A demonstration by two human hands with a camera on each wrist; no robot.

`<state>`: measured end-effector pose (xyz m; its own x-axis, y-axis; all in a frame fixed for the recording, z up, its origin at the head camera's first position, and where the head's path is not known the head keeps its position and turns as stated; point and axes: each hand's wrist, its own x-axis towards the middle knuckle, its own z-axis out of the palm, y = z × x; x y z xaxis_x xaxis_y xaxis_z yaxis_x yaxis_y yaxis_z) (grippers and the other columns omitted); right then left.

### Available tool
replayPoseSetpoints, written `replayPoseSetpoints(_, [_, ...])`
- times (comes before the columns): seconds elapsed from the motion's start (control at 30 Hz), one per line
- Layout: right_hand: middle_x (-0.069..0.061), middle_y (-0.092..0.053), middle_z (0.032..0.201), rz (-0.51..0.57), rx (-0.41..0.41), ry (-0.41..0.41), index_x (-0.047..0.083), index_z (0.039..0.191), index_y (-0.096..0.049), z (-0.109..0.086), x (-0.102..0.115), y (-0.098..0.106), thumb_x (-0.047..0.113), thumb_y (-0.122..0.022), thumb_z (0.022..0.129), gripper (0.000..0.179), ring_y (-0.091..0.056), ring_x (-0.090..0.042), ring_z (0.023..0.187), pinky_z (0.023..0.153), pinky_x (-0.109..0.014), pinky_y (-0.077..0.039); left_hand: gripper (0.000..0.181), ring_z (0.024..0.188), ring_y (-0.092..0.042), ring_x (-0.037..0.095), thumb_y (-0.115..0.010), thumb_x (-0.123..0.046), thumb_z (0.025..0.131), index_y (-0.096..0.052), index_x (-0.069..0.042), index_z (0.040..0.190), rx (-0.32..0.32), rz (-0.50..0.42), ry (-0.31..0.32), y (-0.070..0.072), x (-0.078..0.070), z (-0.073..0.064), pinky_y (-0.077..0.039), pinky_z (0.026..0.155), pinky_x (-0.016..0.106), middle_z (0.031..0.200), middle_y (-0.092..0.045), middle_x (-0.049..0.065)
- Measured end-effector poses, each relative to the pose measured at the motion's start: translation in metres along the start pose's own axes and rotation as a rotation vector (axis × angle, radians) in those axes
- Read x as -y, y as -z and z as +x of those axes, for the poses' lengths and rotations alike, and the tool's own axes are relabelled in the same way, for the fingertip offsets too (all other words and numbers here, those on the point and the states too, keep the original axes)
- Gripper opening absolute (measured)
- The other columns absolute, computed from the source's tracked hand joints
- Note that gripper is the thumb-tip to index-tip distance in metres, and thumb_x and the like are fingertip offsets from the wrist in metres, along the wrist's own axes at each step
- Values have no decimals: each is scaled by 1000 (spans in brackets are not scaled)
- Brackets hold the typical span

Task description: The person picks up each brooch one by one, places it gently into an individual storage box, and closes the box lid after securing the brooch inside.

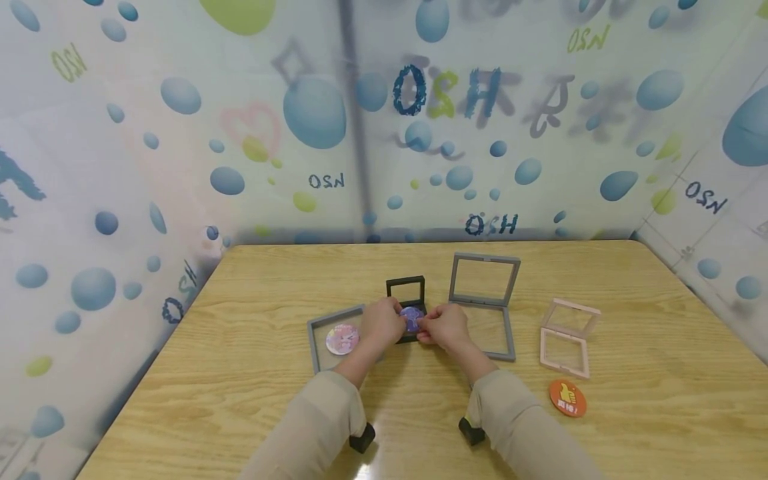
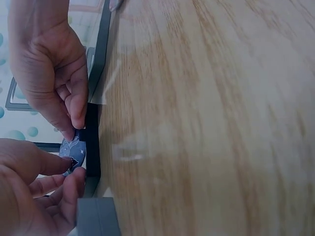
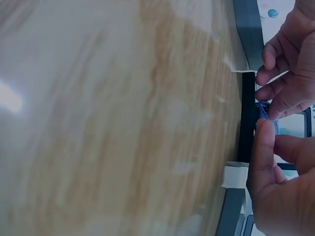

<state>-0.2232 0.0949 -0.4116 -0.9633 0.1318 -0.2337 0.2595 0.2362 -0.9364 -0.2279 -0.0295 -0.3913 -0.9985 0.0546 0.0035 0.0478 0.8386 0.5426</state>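
Observation:
A small black display frame (image 1: 423, 291) stands on the table with its lid raised behind its base. Over the base is a round purple button badge (image 1: 412, 319). My left hand (image 1: 384, 323) pinches the badge's left edge between thumb and fingers. At the opposite edge my right hand (image 1: 445, 325) holds it with the fingertips. From the left wrist, the badge (image 2: 74, 151) appears tilted beside the frame's dark side wall (image 2: 93, 147). Fingers cover part of it in the right wrist view, where only a blue sliver of the badge (image 3: 263, 109) shows.
To the left, a grey frame (image 1: 313, 347) has a pink badge (image 1: 343, 339) over it, partly behind my left arm. At right are an open larger grey frame (image 1: 510, 333), an open pale pink frame (image 1: 543, 347) and an orange badge (image 1: 567, 398). Patterned curtain (image 1: 372, 173) borders the table (image 1: 270, 280).

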Motion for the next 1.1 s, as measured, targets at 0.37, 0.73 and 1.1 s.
replayPoseSetpoints(0.37, [-12,-60,59,-53,-4,-16,-8,77,-58,2,0,-2,-4,-62,80,7,-58,-11,44,49,-23,-50,9,61,-52,19,-66,-12,72,-63,-6,79,-8,53,-21,-4,1,2,-40,48,28,71,-59,6])
replayPoseSetpoints(0.73, [-13,-61,60,-99,-6,-41,-8,73,-61,3,1,-2,-3,-62,79,8,-58,-11,42,47,-23,-50,11,61,-52,18,-69,-18,74,-62,-9,75,-1,102,-9,-6,0,5,-40,48,30,68,-58,3])
replayPoseSetpoints(1.1, [-15,-62,61,-105,12,-34,-8,73,-61,3,2,-2,-4,-62,79,8,-58,-12,41,47,-24,-50,16,52,-46,15,-66,-15,75,-55,-10,65,-6,67,-38,-8,2,4,-35,43,26,58,-51,0])
